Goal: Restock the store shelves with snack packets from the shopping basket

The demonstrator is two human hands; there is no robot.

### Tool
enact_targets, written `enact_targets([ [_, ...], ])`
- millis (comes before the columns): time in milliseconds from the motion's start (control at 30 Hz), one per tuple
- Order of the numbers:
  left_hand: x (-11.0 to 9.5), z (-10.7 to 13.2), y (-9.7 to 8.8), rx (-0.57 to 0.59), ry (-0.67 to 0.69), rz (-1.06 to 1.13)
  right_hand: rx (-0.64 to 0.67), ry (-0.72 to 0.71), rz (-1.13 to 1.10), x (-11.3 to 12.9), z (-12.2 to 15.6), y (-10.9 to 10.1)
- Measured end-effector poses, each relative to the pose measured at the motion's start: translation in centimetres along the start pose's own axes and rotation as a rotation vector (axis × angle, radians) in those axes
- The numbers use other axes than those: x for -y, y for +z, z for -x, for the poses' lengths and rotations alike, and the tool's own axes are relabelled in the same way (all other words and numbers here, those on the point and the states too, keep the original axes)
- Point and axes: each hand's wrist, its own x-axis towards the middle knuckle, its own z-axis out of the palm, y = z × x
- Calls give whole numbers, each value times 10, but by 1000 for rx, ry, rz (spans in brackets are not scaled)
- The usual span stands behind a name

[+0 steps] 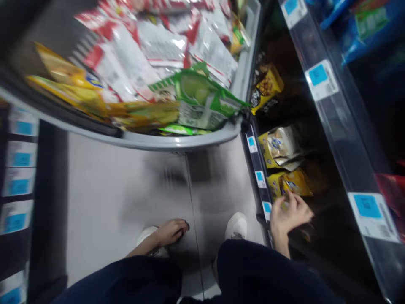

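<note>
My right hand reaches into the lowest shelf on the right, its fingers curled against a yellow snack bag; whether it grips the bag is unclear in the blur. My left hand hangs low over the floor by my knee, fingers loosely bent, holding nothing that I can see. Further yellow and cream snack bags lie on the same shelf beyond my right hand. My dark trouser legs and white shoes fill the bottom of the view.
A grey cart basket piled with red-white, yellow and green snack packets stands ahead. Shelf rails with blue price labels run along the right, and more labels line the left shelves. Pale floor lies between.
</note>
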Motion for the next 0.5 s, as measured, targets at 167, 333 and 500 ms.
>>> enact_targets([
  [167, -7, -6, -8, -76, 38, -34, 210, -130, 36, -25, 5, -1],
  [333, -26, -12, -59, -154, 39, -97, 500, -65, 39, -41, 10, 15],
  [500, -57, -7, -137, -216, 64, -215, 550, 23, -11, -74, 0, 58],
])
